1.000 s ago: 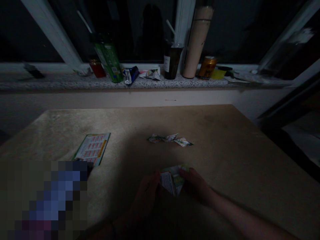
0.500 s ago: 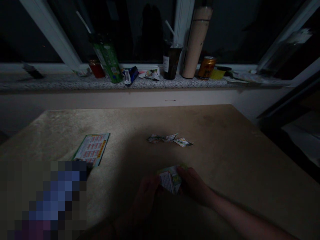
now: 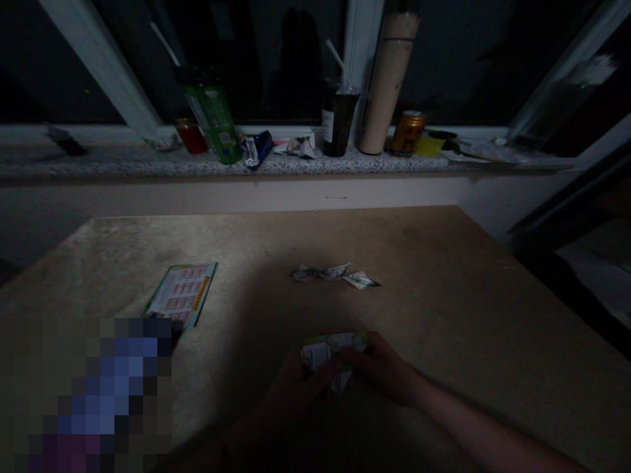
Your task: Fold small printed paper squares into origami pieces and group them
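The scene is dim. Both my hands meet over a printed sheet of paper [image 3: 331, 349], partly folded, near the front of a tan table [image 3: 444, 289]. My left hand [image 3: 296, 387] pinches its left side, fingers curled over the sheet. On the paper's right edge my right hand [image 3: 382, 368] is closed in a grip. Farther back on the table lie three small folded paper pieces [image 3: 335, 274] in a row.
A printed calendar card [image 3: 181, 294] lies at the left of the table, beside a blurred patch. Along the stone windowsill [image 3: 123, 161] stand a green bottle [image 3: 213, 118], a red jar [image 3: 192, 136], a dark cup with straw [image 3: 338, 121], a tall beige cylinder [image 3: 387, 85] and a gold can [image 3: 408, 133].
The paper has been turned and flattened lower between my hands; my left fingers have come over its left part. The rest has not moved.
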Tool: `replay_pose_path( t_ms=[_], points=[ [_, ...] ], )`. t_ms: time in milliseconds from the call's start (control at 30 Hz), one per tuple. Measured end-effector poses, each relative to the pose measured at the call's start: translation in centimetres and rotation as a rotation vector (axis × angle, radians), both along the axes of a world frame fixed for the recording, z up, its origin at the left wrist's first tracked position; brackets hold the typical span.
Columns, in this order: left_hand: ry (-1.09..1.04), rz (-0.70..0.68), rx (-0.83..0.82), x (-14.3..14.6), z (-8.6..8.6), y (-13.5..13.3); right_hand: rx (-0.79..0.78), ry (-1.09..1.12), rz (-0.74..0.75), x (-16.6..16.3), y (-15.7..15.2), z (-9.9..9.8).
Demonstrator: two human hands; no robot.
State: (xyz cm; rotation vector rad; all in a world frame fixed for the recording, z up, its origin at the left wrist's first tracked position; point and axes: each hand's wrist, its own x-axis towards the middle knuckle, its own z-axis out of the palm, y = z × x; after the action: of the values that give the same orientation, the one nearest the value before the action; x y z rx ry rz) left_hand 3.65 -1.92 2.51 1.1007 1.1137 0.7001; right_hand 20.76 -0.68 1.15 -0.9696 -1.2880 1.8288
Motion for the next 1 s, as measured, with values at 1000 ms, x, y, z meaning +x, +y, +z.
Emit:
replay_pose_path(
  t_ms=[1000],
  points=[
    [0.018, -0.283, -0.197, -2.6, -1.1, 1.2, -0.053, 0.084, 0.159, 0.8, 0.6, -0.7]
  ],
)
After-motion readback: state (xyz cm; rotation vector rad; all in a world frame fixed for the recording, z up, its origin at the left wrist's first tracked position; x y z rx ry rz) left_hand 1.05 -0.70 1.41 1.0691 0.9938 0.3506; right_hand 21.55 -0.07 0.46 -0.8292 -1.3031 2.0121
